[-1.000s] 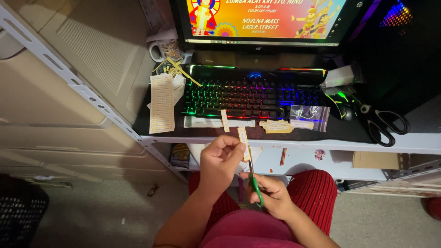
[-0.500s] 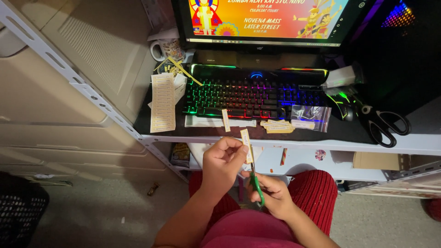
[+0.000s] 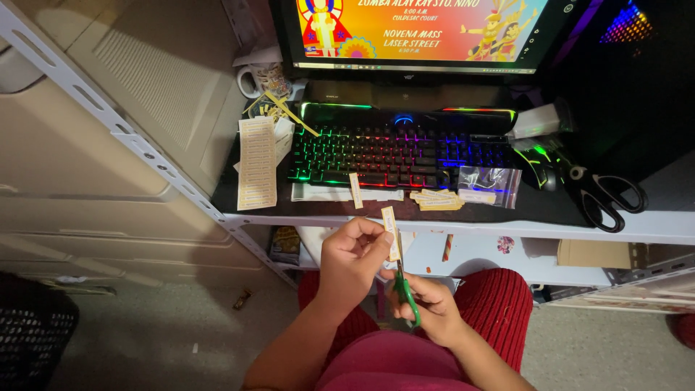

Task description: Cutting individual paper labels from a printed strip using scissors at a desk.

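- Head view looks down at a person seated in front of a lit keyboard (image 3: 400, 153), red trousers over the knees.
- Nearest, below the keyboard and under the desk edge, the right hand (image 3: 428, 308) is closed round small green-handled scissors (image 3: 404, 288), blades pointing up.
- Just left of that, the left hand (image 3: 352, 257) pinches a narrow paper strip (image 3: 392, 232) between thumb and fingers; the strip stands upright, its lower end meeting the scissor blades.
- On the desk (image 3: 499, 226), right in front of the keyboard, lie one cut strip (image 3: 355, 190), a small pile of cut strips (image 3: 436, 200) and a clear plastic bag (image 3: 489, 185).
- Left of the keyboard lies a long sheet of printed labels (image 3: 257, 163).
- Right of the keyboard sit a mouse (image 3: 538, 161) and big black scissors (image 3: 602, 196).
- Behind the keyboard to the left is a mug (image 3: 260, 80); straight behind it stands a bright monitor (image 3: 420, 32).
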